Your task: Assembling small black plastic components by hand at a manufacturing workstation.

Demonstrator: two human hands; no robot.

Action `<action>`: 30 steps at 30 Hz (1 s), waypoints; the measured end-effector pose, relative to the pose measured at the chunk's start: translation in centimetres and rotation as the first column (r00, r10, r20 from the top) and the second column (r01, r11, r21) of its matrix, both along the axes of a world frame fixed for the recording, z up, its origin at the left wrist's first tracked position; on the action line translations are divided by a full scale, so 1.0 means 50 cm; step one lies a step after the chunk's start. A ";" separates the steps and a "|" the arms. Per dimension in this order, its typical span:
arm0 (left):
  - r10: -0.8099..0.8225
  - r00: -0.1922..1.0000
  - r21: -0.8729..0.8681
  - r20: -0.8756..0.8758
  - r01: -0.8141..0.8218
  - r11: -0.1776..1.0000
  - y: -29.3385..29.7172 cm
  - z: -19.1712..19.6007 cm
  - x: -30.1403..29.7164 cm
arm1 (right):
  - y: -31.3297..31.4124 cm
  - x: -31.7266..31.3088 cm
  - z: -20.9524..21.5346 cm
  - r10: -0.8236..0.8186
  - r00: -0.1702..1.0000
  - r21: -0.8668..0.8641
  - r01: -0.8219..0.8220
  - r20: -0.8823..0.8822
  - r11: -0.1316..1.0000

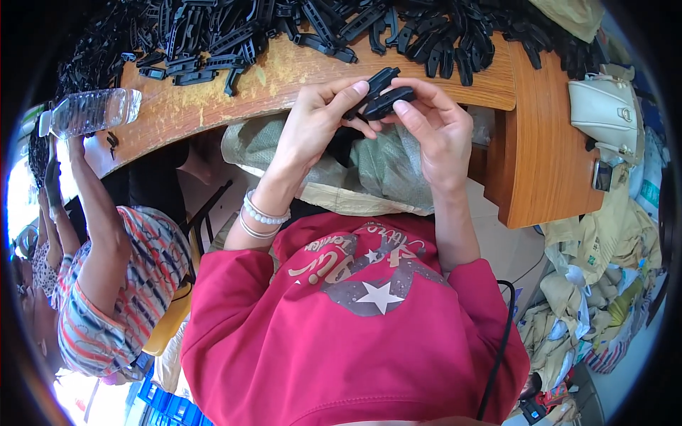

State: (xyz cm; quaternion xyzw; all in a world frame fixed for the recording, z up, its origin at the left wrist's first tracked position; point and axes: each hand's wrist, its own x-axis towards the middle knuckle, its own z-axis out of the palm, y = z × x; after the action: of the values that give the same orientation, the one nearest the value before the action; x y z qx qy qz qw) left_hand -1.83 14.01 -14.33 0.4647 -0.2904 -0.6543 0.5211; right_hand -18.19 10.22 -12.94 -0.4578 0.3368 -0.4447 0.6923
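Observation:
Above the table's near edge, my left hand (pixel 312 124) pinches a slim black plastic part (pixel 378 85) between thumb and fingers. A wider, rounded black plastic part (pixel 387 104) is gripped in my right hand (pixel 440 135), its thumb pressed on the near side. The two parts are close together and overlap in view; I cannot tell whether they touch. Beyond my hands, a heap of long, slotted black parts (pixel 213 42) covers the far left of the wooden table (pixel 284 67). Curved, smooth black parts (pixel 447 46) are heaped to the right.
A woven sack (pixel 387 167) hangs open below the table edge, under my hands. On the left lie a clear plastic bottle (pixel 96 113) and another person's arm (pixel 99 192). A white handbag (pixel 604 117) rests at right, above piled cloth and sacks (pixel 568 298).

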 end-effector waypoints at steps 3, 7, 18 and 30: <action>-0.010 0.999 -0.025 0.037 0.011 1.000 0.001 0.009 0.002 | 0.002 -0.004 -0.012 -0.001 0.989 -0.046 -0.006 -0.149 0.999; -0.066 0.927 -0.160 0.370 0.134 0.978 0.011 0.030 -0.017 | 0.005 -0.002 -0.017 -0.101 0.969 -0.266 0.039 -0.224 0.963; 0.150 0.717 -0.383 0.681 0.173 0.907 0.027 0.027 -0.017 | 0.000 -0.004 -0.019 -0.125 0.988 -0.230 0.103 -0.085 0.968; -0.079 0.581 -0.218 0.810 0.424 0.879 0.039 0.041 0.022 | -0.042 -0.074 -0.037 -0.027 0.950 -0.337 -0.084 -0.312 0.938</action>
State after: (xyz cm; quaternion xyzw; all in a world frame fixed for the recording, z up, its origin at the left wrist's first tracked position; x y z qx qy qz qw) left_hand -0.75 15.96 -12.27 0.5409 -0.6754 -0.3835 0.3229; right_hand -21.92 8.10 -14.78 -0.6417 0.3514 -0.4089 0.5455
